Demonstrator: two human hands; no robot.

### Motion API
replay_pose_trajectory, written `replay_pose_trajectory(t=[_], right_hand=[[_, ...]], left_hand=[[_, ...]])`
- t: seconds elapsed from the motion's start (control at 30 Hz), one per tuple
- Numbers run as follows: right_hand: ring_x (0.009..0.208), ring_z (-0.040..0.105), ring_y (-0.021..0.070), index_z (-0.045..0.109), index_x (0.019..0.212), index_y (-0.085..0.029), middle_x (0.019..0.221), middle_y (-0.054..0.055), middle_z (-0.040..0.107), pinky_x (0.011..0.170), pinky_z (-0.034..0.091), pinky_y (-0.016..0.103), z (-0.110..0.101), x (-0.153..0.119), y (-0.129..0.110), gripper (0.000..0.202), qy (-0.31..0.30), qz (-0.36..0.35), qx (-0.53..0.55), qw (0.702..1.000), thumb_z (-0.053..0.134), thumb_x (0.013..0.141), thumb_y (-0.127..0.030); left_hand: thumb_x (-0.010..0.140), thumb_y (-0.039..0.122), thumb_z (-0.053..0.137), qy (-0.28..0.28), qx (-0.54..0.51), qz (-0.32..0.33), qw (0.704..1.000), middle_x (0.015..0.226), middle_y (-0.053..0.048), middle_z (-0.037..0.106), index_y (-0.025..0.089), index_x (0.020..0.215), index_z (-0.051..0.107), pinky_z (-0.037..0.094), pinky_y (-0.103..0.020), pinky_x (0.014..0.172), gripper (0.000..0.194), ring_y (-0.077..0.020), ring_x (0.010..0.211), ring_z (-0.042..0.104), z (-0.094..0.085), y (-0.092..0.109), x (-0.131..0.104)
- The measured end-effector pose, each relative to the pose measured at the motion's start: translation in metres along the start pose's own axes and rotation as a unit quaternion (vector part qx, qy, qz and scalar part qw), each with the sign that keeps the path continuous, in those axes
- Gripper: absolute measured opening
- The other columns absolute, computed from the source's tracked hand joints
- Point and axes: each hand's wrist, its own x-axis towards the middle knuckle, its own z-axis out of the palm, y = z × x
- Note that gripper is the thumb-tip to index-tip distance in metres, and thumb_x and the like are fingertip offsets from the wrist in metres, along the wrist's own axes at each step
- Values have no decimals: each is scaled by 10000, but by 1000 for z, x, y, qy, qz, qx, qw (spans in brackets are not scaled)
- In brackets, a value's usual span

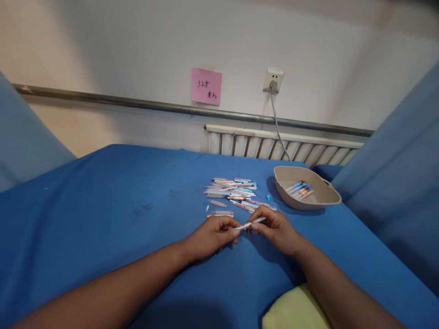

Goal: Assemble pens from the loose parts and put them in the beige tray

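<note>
My left hand [217, 235] pinches a slim white pen [244, 226] with reddish marks, its fingers closed around one end. At the pen's other end, my right hand [278, 230] grips a whitish length; whether the two lengths are joined or apart, I cannot tell. Small brown and blue pieces [250, 231] show just below the fingertips, partly hidden. Beyond the hands lies a loose pile of pens [233, 188] on the blue sheet, mostly white and pale. A single pen [218, 204] lies nearer, and a small turquoise piece [268, 197] is right of the pile.
A beige basin [325, 200] at the right holds several pens [300, 189] with blue and orange parts. Yellow-green cloth [295, 310] is under my right forearm. Behind are a radiator [254, 145], a metal rail [154, 106] and a plugged-in cable [277, 121]. Blue curtains [394, 183] hang at both sides.
</note>
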Motion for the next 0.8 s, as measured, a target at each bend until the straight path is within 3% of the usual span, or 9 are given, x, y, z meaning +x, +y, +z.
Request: replay_pose_trajectory(t=[0.17, 0.33, 0.53, 0.6, 0.7, 0.8], right_hand=[[633, 546, 125, 582, 838, -183, 720, 6, 635, 605, 427, 244, -2, -1, -1, 157, 6, -7, -33, 999, 597, 826, -339], [553, 503, 110, 589, 791, -178, 647, -10, 590, 533, 379, 228, -9, 0, -1, 191, 79, -2, -29, 996, 621, 798, -367], [534, 490, 114, 573, 741, -176, 563, -27, 544, 551, 388, 237, -30, 3, 3, 241, 165, 10, 5, 986, 600, 785, -411], [513, 481, 113, 558, 697, -178, 531, -34, 533, 532, 379, 232, -36, 4, 9, 231, 158, 33, -23, 987, 595, 773, -393], [517, 506, 119, 553, 655, -180, 564, -22, 576, 514, 368, 225, -39, 3, 17, 180, 97, 77, -121, 985, 590, 753, -326], [597, 563, 139, 576, 676, -183, 659, 2, 626, 557, 388, 229, -36, 1, 19, 103, 53, 91, -248, 963, 557, 761, -237]], left_hand=[[824, 437, 563, -12, 19, 24, 999, 601, 30, 535, 127, 941, 670, 333, -188, 507, 347, -85, 545, 455, -3, -2, 3], [817, 414, 579, -10, -21, 25, 999, 590, 39, 520, 141, 927, 663, 311, -182, 486, 306, -71, 513, 422, -7, -4, 4], [770, 424, 618, 70, -74, -20, 995, 545, 56, 494, 128, 928, 633, 231, -185, 419, 336, -50, 420, 342, -9, -3, 6], [765, 427, 618, 87, -85, -32, 992, 542, 58, 493, 127, 932, 623, 196, -187, 402, 343, -43, 398, 317, -9, -2, 7], [759, 426, 618, 92, -89, -36, 991, 544, 57, 495, 125, 936, 618, 188, -187, 396, 349, -42, 392, 317, -9, -1, 7], [753, 422, 619, 86, -82, -32, 992, 554, 51, 505, 121, 943, 621, 203, -186, 400, 356, -49, 407, 346, -9, -1, 6]])
